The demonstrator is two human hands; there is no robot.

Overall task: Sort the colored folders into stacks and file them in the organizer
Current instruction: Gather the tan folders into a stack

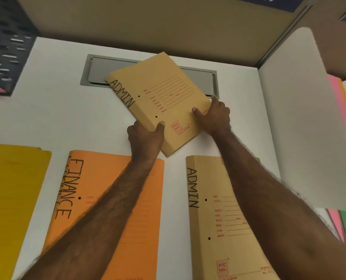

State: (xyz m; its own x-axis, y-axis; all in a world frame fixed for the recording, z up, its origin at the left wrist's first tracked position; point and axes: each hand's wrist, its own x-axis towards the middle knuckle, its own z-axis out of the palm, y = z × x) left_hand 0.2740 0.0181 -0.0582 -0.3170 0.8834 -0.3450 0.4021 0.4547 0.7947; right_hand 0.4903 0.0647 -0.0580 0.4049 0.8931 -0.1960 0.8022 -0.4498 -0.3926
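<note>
A tan card folder (164, 98), hand-lettered "ADMIN" in black along its spine edge and printed with red form lines and a red "PTC" mark, is held tilted over the white desk (53, 110), above a grey cable hatch (99, 69) that it partly covers. Its near corner is clamped by the left hand (146, 138), thumb on top, and its right edge is pinched by the right hand (215, 116). Two punched holes are seen near the spine. A second tan "ADMIN" folder (222, 219) lies flat on the desk nearer the person, partly hidden by the right forearm. An orange "FINANCE" folder (131, 219) and a yellow folder (12, 199) lie to the left, both cut off by the frame. A black perforated organizer (4, 43) is blurred at upper left, with something pink inside. Pink and green sheets are half hidden behind a white divider (301, 118).
</note>
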